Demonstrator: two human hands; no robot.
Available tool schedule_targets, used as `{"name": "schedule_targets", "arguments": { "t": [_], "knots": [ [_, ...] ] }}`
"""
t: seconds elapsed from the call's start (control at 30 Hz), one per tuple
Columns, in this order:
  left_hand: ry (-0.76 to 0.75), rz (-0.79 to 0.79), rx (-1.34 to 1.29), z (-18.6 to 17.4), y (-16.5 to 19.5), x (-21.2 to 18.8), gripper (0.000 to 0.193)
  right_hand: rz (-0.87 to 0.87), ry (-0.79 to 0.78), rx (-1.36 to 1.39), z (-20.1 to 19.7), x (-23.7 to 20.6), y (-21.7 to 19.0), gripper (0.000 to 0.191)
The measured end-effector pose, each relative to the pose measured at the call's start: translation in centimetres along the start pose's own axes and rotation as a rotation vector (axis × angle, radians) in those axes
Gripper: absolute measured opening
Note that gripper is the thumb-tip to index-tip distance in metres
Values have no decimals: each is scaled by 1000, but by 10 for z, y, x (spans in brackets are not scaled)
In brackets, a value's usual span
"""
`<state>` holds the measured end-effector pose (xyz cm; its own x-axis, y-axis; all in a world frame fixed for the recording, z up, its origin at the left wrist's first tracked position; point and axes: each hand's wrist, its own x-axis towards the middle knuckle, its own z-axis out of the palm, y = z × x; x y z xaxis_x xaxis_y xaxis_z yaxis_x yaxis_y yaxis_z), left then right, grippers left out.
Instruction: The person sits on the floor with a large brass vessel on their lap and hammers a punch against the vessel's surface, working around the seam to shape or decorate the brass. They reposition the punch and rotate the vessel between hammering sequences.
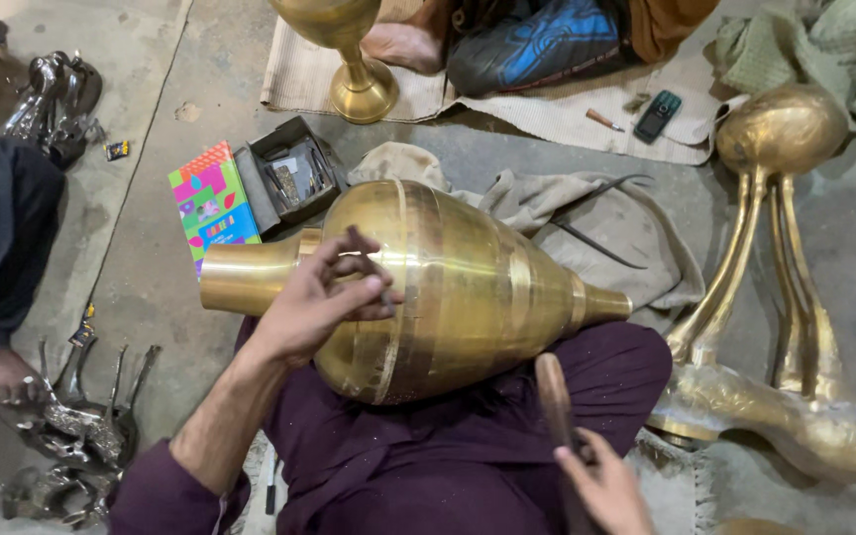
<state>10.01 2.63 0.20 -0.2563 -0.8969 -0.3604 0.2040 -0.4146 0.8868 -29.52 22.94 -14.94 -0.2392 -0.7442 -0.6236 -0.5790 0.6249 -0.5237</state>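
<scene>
Concrete floor (151, 287), grey and dusty, woven mat (547, 109) across the top of the frame. Big brass vase (448, 287) lies on its side at frame centre, resting on the person's lap in dark purple cloth, neck pointing left, narrow foot pointing right. Left hand (324, 302) sits on the vase shoulder just right of the neck, grip pinched closed on a small dark punch-like tool (380, 287), tip touching the brass. Right hand (601, 485) at the lower right, grip wrapped closed on a wooden handle (553, 396) that points up toward the vase belly, apart from it. Grey rag (587, 223) with thin dark metal tools behind the vase. Colourful box (212, 203) and open dark tray (289, 173) at upper left. Brass stand piece (775, 297) with long curved legs at right. Second brass base (354, 69) at top centre. Phone (657, 115) on the mat, upper right. Dark metal castings (76, 426) at lower left.
</scene>
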Motion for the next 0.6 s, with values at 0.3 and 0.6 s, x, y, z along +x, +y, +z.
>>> {"name": "schedule_targets", "arguments": {
  "t": [0.3, 0.6],
  "knots": [
    [-97, -29, 11, 8, -3, 17, 46, -5, -133, 868, -9, -3, -8, 35],
    [-288, 130, 719, 31, 18, 27, 45, -447, -117, 683, 6, 22, -56, 48]
  ]
}}
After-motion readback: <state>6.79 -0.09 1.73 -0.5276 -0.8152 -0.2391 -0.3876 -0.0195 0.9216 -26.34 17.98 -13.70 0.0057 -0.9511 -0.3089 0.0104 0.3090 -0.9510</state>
